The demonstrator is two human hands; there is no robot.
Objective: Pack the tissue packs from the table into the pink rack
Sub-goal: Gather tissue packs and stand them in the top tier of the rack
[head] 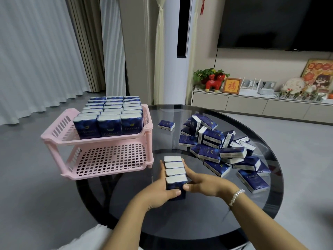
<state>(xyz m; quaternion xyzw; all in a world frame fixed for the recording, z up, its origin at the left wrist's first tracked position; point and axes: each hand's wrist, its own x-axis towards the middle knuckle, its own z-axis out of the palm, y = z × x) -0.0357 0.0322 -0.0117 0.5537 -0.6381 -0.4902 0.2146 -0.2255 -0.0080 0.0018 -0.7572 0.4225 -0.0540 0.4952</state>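
Note:
A row of several dark blue tissue packs [173,168] stands upright on the round glass table [225,222], white tops up. My left hand [162,188] presses the row's left side and my right hand [201,183] presses its right side, thumbs on the nearest pack. The pink rack [59,138] stands to the left of the row. Its upper shelf is filled with upright packs in three rows [111,114]. Its lower shelf [110,161] holds nothing. A loose heap of packs [221,150] lies to the right on the table.
One lone pack [166,125] lies flat behind the row, near the rack's right post. A low cabinet [252,105] with ornaments runs along the back wall under a dark screen. Curtains hang at the left. Grey floor surrounds the table.

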